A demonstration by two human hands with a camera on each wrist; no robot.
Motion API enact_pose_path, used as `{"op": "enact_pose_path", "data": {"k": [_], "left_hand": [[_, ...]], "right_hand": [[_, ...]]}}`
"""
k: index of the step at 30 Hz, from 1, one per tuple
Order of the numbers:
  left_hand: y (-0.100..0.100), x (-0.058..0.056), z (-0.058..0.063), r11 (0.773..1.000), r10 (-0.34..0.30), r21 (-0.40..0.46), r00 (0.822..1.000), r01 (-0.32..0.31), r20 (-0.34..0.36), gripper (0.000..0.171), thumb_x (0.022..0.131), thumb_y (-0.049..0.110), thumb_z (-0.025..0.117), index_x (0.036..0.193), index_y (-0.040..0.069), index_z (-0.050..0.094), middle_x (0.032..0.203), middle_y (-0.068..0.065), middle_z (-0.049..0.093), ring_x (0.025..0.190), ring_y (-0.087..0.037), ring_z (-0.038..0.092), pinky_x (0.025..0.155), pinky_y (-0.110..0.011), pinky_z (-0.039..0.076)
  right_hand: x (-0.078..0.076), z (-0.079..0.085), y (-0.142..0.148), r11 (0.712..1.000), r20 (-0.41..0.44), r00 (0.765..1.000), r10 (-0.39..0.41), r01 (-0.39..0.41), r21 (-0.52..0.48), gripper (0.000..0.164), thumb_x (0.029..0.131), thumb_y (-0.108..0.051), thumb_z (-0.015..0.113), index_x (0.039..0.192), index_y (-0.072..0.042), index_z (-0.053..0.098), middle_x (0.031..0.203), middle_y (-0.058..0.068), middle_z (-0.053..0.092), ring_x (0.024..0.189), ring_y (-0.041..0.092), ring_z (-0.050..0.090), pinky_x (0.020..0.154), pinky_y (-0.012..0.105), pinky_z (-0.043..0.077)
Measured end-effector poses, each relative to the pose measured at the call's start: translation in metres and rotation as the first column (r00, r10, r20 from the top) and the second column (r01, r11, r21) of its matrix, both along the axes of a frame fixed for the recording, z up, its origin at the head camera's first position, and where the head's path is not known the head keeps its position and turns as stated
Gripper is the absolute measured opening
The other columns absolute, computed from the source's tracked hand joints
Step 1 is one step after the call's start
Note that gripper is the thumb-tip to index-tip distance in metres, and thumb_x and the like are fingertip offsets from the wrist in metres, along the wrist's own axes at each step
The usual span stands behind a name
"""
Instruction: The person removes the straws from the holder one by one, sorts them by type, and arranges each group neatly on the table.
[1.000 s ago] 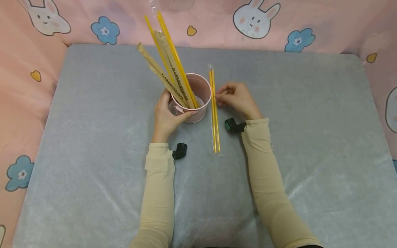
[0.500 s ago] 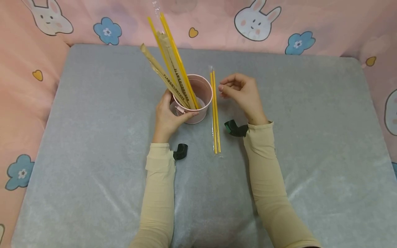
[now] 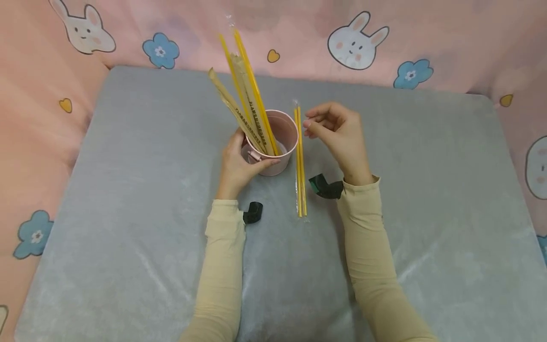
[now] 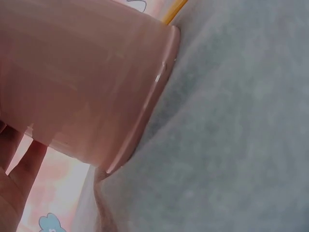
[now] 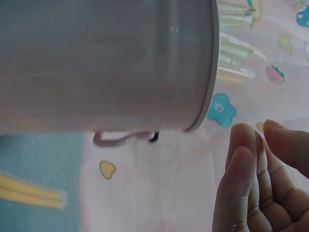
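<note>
My left hand point(image 3: 237, 166) holds a small pink bucket point(image 3: 287, 127) from its left side, the thumb across the front below the rim. In the bucket lean several straws: yellow ones point(image 3: 256, 90) in clear film and ones in brown printed paper wrappers point(image 3: 231, 102), all tilted to the back left. Just right of the bucket lie two yellow straws point(image 3: 300, 161) in clear film. Past them my right hand point(image 3: 342, 133) hovers with fingers loosely bent; the right wrist view shows its thumb and fingertips apart, with nothing between. The bucket point(image 4: 87, 72) fills much of the left wrist view.
A grey cloth point(image 3: 149, 180) covers the table. Behind and beside it hangs a pink curtain point(image 3: 295, 38) with printed rabbits and flowers. Dark wrist-camera mounts point(image 3: 326, 187) stick out from both cuffs.
My right hand has drawn up and right, away from the two straws beside the bucket, its fingertips opening slightly. My left hand keeps holding the bucket. The head view has shifted a little.
</note>
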State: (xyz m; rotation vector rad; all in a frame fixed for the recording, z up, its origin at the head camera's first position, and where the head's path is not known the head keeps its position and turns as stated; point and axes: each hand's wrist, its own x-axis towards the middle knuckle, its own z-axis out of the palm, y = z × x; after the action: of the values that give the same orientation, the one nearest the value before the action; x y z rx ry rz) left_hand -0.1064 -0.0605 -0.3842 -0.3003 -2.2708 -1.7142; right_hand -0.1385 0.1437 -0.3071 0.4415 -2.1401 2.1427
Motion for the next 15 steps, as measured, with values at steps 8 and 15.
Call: {"op": "enact_pose_path", "data": {"k": [8,15], "left_hand": [[0.002,0.000,-0.003,1.000,-0.015,0.016,1.000,0.015,-0.024,0.085,0.060,0.011,0.090,0.132,0.001,0.046,0.117,-0.013,0.058,0.107,-0.020,0.055,0.096,-0.030,0.042],[0.000,0.000,-0.002,0.999,-0.022,0.036,0.999,0.022,-0.024,0.085,0.060,0.010,0.090,0.133,0.001,0.047,0.119,-0.013,0.058,0.109,-0.021,0.055,0.098,-0.030,0.041]], "right_hand": [[-0.007,0.008,-0.023,0.999,-0.038,0.999,0.022,-0.021,0.048,0.012,0.082,0.007,0.067,0.093,0.009,0.066,0.077,0.007,0.065,0.065,0.024,0.063,0.065,0.028,0.055],[-0.020,0.006,-0.044,0.996,-0.094,0.996,0.003,0.006,0.094,0.012,0.083,0.006,0.066,0.094,0.011,0.065,0.078,0.009,0.064,0.067,0.021,0.063,0.065,0.029,0.055]]}}
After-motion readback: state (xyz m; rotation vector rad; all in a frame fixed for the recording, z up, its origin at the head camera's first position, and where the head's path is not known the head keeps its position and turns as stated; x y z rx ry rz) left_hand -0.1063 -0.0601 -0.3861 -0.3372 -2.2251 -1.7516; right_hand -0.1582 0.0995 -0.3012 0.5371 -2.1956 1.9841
